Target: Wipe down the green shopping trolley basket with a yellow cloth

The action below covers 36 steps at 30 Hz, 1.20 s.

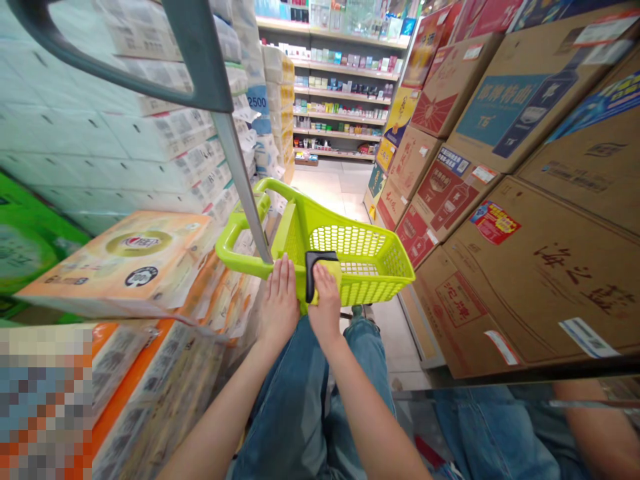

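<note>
A lime-green shopping basket (367,233) with a lattice side and a grey pull handle (213,73) on a metal rod stands tilted in front of my knees. My left hand (281,293) lies with fingers stretched out on the near rim, beside the foot of the rod. Just to its right, my right hand (326,297) presses a folded yellow cloth with a dark edge (314,263) over the same rim. The fingers of that hand are bent over the cloth. Part of the cloth is hidden beneath them, and no goods show inside the basket.
Stacked tissue packs (120,260) crowd the left side, close to my left arm. Large cardboard cartons (545,260) rise on the right. Shelves of small boxes and bottles (345,87) stand beyond the tiled aisle (333,180). A reflective edge (500,395) lies low on the right.
</note>
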Each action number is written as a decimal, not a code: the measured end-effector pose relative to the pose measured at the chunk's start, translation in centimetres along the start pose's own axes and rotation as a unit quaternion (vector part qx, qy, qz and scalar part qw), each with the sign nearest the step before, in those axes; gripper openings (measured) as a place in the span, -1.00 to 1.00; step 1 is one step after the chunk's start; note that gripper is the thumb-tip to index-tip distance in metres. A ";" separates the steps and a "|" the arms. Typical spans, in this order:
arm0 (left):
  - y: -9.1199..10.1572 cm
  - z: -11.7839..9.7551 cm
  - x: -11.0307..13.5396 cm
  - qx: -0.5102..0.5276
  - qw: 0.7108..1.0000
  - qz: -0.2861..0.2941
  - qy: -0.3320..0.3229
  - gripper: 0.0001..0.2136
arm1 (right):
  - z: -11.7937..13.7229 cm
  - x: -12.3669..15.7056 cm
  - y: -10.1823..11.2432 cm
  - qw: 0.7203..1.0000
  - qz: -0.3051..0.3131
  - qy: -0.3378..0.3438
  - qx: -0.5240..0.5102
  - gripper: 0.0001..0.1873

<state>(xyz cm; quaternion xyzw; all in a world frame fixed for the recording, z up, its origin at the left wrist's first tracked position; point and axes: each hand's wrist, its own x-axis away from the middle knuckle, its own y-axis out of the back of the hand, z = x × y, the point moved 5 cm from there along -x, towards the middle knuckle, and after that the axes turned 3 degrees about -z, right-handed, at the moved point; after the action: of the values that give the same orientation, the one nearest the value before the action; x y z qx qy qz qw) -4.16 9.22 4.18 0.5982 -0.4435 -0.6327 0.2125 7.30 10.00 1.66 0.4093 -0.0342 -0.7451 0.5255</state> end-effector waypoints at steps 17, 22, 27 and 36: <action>0.1 -0.3 -0.1 0.004 1.000 0.007 0.003 -0.21 | -8.3 1.4 5.6 0.994 -0.046 -0.062 0.081 -0.07; 0.0 0.0 0.0 -0.010 1.000 0.003 -0.004 -0.27 | -0.1 -0.2 0.2 0.999 0.042 0.021 -0.007 -0.04; -0.1 0.0 -0.1 -0.024 1.000 0.004 0.000 -0.30 | 2.1 -0.6 -0.8 0.994 0.081 0.055 -0.047 -0.08; 0.0 -0.2 -0.1 -0.021 1.000 0.011 -0.010 -0.22 | -10.1 1.7 6.7 0.997 -0.026 -0.040 0.059 -0.09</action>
<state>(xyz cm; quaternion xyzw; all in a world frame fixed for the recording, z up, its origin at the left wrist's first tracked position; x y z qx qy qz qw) -3.95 9.22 4.27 0.5820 -0.4393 -0.6454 0.2274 18.68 9.48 -2.84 0.4103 -0.0887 -0.7710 0.4789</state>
